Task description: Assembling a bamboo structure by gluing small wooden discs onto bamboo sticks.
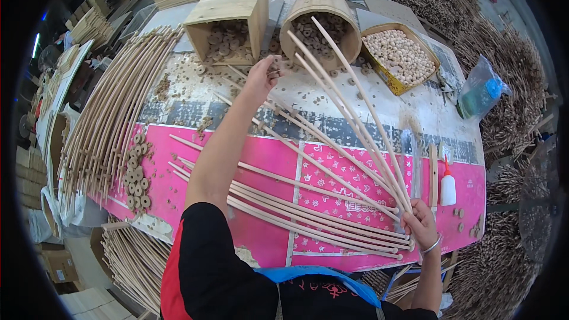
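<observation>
My right hand [421, 223], at the right front of the table, is closed around the lower ends of a few long pale wooden rods [355, 120], which fan up toward the wooden barrel. My left hand [265, 77] reaches far across, its fingers curled together between the wooden box [259, 21] and the barrel [322, 1]; what they hold is too small to make out. Loose wooden rings [226, 41] fill the box, and more lie in the barrel. Several other rods [320, 220] with small knobs at their right ends lie on the pink table cover [261, 169].
A row of rods [112, 112] leans at the left beside piled wooden rings [137, 181]. At the back right stands a yellow tray [405, 89] of wooden beads. A glue bottle [448, 188] and a plastic bag [483, 92] are on the right. Stick bundles [504, 71] surround the table.
</observation>
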{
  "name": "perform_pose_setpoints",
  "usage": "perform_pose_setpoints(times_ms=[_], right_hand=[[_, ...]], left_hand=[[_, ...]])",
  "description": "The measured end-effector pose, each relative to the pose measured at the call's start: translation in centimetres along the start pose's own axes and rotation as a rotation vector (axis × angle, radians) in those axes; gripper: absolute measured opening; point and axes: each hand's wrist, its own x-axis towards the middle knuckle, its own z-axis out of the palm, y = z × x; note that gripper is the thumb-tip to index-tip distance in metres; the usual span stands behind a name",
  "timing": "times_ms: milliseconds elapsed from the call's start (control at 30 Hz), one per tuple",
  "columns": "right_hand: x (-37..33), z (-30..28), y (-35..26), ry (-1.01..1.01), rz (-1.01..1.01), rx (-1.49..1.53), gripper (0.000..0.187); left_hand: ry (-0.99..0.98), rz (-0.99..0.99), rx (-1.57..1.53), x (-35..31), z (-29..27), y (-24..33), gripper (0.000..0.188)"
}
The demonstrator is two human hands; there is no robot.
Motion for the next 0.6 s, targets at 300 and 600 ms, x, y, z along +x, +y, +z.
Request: perform_pose_setpoints(times_ms=[300, 600], right_hand=[[-1.0, 1.1, 0.7, -0.165, 0.052, -0.019, 0.018], [-1.0, 2.0, 0.0, -0.175, 0.101, -0.005, 0.02]], left_hand=[[-0.054, -0.058, -0.142, -3.5, -3.5, 1.6, 0.036], [-0.034, -0.081, -0.138, -6.2, -5.5, 3.4, 0.039]])
